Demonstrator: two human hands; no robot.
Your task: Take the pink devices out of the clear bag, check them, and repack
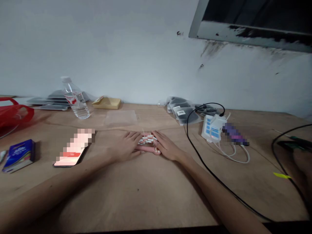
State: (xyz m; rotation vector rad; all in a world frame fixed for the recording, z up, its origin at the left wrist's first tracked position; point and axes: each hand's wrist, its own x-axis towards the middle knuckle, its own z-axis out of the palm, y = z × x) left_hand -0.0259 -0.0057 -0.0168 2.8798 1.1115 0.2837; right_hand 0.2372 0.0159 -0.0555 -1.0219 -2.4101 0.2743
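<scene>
Head view: the background is filled by a pale wall (pixel 122 48), stained near the upper right, where a dark framed panel (pixel 255 18) is partly shown. Below it, a wooden table (pixel 117 198) is spread across the width. A red bag (pixel 23 115) is cut off by the left edge. Grey packets (pixel 57 99) are stacked against the wall behind a tilted bottle (pixel 75 99), and black packets (pixel 184 110) are piled right of centre. A black cable (pixel 187 125) is looped from the power strip (pixel 211 128) toward the near edge, past the right forearm.

At mid-table, one end of a pink item (pixel 147 148) is held by the left hand (pixel 129 144) and the other by the right hand (pixel 166 145), both grips being narrow, with fingers bent over the ends. A clear sheet (pixel 121 117) is laid beyond them. To the left, a lit phone (pixel 73 149) is placed, and farther left a blue pack (pixel 19 154); a shallow box (pixel 107 102) is set near the wall. Small white pieces (pixel 147 140) are seen between the hands, though at this size their fixing to the pink item cannot be told.
</scene>
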